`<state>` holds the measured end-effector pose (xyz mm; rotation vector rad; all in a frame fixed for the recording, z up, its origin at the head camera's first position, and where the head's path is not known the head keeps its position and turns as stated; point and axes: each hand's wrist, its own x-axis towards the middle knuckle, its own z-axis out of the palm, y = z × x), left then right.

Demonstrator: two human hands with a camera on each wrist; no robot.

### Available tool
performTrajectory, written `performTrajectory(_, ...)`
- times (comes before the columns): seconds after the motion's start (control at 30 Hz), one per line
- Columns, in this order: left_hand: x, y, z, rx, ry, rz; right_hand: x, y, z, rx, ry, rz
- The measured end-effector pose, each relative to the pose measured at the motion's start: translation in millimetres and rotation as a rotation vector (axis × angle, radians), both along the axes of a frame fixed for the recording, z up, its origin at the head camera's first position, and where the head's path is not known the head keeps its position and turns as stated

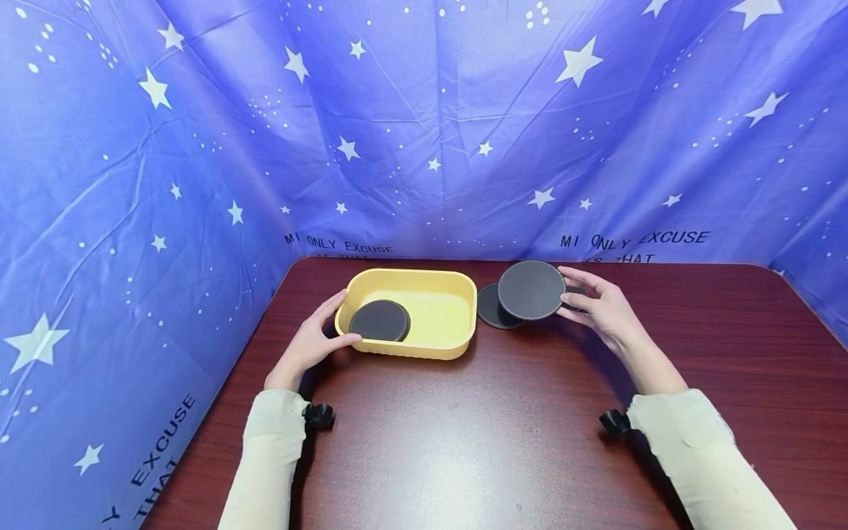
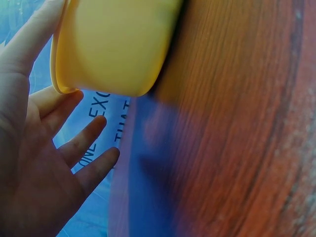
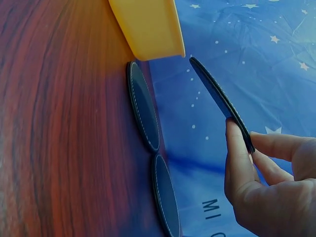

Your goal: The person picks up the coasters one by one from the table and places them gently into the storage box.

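A yellow storage box (image 1: 464, 324) stands on the table, one black round coaster (image 1: 379, 320) lying inside at its left end. My left hand (image 1: 310, 342) holds the box by its left end, thumb at the front rim; in the left wrist view the last two fingers are off it. Pinched by its edge, another stitched black coaster (image 1: 532, 290) is raised and tilted in my right hand (image 1: 606, 309), right of the box. Below it, two coasters lie on the table: one (image 3: 143, 106) near the box, the other (image 3: 166, 195) partly hidden behind my right hand in the head view.
The dark red wooden table (image 1: 437, 434) ends at the back against a blue curtain (image 1: 424, 132) with white stars, which also hangs along the left side. Black straps (image 1: 320, 417) sit at the cuffs of both pale sleeves.
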<state>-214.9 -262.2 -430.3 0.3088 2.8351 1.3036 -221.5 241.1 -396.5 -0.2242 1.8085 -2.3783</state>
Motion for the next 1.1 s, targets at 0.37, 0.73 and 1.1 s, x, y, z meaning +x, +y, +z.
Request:
performTrajectory(0.37, 0.3, 1.1, 0.8, 0.006, 0.004, -0.004, -3.2, -15.0, 4.8, 0.005, -0.005, 0.023)
performTrajectory(0.73, 0.9, 0.9, 1.8, 0.014, 0.008, -0.007, -5.9, -32.1, 7.0, -0.024, -0.016, 0.042)
performTrajectory(1.1, 0.3, 1.2, 0.9, 0.018, 0.013, -0.005, -7.4, -47.2, 9.1, 0.02, -0.039, 0.052)
